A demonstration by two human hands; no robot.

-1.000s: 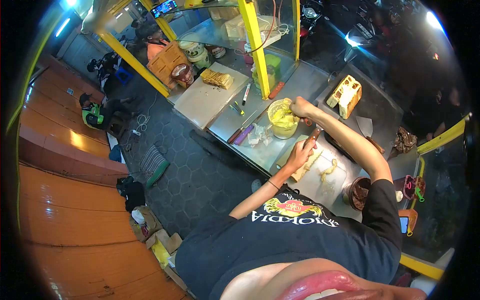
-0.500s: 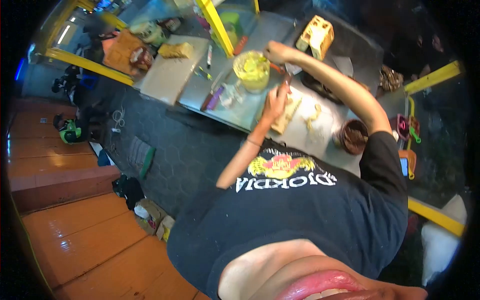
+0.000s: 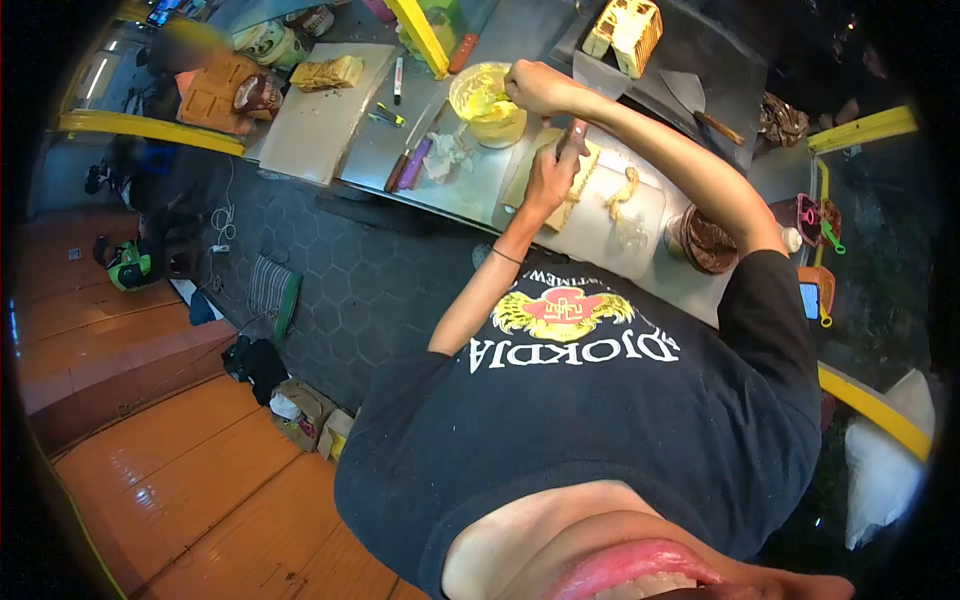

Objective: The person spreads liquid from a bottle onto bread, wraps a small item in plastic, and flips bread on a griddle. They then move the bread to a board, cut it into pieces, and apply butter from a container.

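Note:
My left hand (image 3: 553,178) is closed around a brown handle (image 3: 576,132), above a pale bread slab (image 3: 558,212). What the handle belongs to is mostly hidden. A clear tub (image 3: 498,128) of yellow spread stands beyond the slab. At its right rim, my right hand (image 3: 537,88) is closed; what it grips is hidden. Clumped yellow spread (image 3: 487,104) shows inside the tub, beside that hand. Right of the slab, a twisted pale strip (image 3: 622,193) lies on the board (image 3: 645,215).
A browned loaf (image 3: 625,38) stands at the back; a wood-handled scraper (image 3: 700,105) lies nearby. A brown-filled tub (image 3: 700,240) sits by my right arm. Left are a purple handle (image 3: 413,165), a marker (image 3: 398,80) and another loaf (image 3: 328,73). A yellow post (image 3: 418,35) rises there.
The view has shifted, and the scraper at the back now shows more fully. My right hand has lowered slightly relative to the tub rim. My left hand still grips the brown handle.

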